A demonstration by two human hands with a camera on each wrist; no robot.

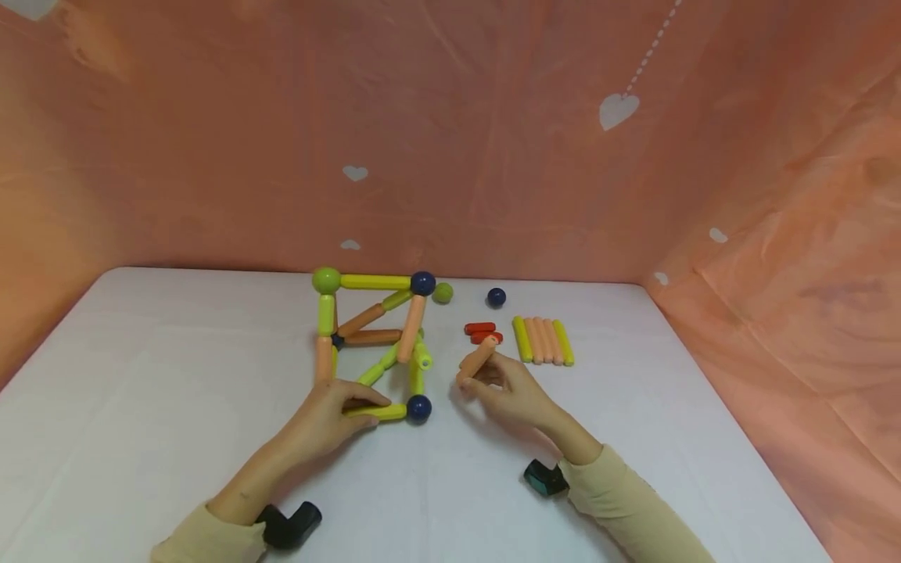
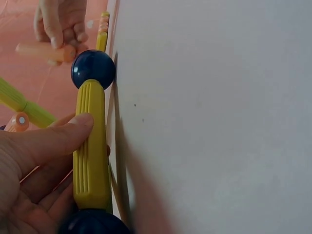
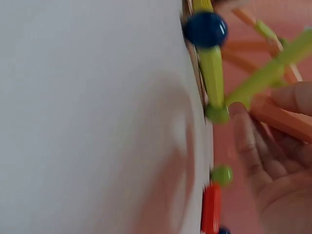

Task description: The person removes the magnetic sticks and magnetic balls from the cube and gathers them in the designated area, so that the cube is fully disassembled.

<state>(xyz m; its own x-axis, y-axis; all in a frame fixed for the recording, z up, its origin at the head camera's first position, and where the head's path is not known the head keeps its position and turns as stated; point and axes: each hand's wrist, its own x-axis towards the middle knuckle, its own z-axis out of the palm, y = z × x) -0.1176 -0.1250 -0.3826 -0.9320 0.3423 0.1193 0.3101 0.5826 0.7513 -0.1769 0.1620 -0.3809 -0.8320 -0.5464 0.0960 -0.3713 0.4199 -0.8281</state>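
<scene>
A frame of magnetic rods and balls stands left of the table's middle. My left hand (image 1: 331, 418) pinches its front yellow rod (image 2: 91, 165) between thumb and fingers, with a dark blue ball (image 1: 418, 409) at the rod's right end. From the upper blue ball (image 1: 422, 283) a peach rod (image 1: 411, 328) slants down, its lower end attached to nothing that I can see. My right hand (image 1: 512, 392), to the right of the frame, holds a loose orange rod (image 1: 477, 358) raised off the table between thumb and fingers.
Behind my right hand lie two short red rods (image 1: 480, 328), a green ball (image 1: 443, 293) and a blue ball (image 1: 496, 297). Several yellow and peach rods (image 1: 543, 341) lie in a row farther right. A pink cloth (image 1: 479, 156) hangs behind the white table (image 1: 176, 367).
</scene>
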